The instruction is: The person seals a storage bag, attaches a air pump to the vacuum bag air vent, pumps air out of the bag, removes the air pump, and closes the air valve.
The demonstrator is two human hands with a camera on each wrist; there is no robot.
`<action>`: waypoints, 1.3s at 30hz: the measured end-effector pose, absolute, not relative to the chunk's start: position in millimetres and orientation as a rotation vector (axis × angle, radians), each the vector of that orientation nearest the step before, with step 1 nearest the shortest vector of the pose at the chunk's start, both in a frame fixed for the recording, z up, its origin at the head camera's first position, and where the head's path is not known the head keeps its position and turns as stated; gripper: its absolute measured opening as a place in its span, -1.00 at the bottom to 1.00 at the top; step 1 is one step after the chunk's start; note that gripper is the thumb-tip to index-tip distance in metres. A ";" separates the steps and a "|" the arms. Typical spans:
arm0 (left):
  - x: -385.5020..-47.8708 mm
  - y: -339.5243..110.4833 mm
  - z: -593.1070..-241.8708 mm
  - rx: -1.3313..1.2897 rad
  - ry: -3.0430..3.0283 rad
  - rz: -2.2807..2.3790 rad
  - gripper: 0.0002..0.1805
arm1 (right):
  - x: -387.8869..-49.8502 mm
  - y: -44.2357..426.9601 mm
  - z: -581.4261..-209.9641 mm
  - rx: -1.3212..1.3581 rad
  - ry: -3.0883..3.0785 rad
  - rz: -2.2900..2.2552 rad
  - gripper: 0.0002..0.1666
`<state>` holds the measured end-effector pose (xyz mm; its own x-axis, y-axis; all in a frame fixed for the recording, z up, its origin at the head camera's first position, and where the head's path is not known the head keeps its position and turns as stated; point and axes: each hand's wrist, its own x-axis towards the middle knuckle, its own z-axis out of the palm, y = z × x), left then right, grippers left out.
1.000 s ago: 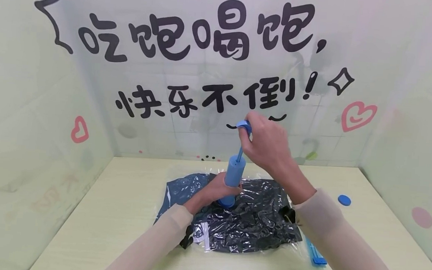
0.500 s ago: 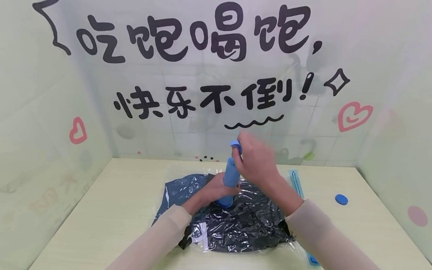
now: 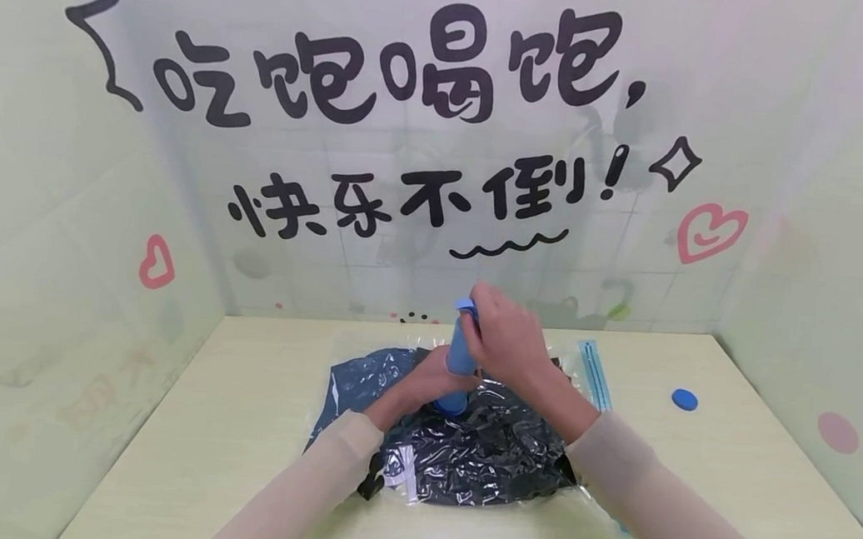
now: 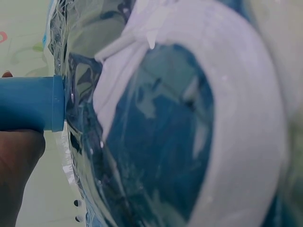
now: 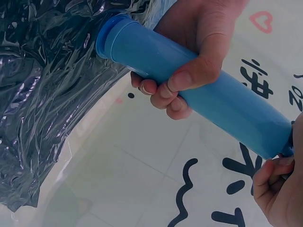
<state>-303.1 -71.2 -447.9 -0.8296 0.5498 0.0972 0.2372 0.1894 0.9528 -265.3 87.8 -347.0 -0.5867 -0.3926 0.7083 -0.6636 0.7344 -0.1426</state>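
The left hand clasped the blue pump mid-barrel, the right hand its handle: sound holds for something seemingly light, stiff, slick.

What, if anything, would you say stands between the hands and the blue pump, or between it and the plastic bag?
The left hand and right hand grip the blue pump, nothing visible between. At the pump's lower end, only a darker blue ring shows between it and the plastic bag.
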 end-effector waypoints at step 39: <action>-307.2 -74.4 -452.2 0.974 2.221 1.755 -0.58 | -270.1 69.2 -421.8 0.554 -2.214 1.297 -0.32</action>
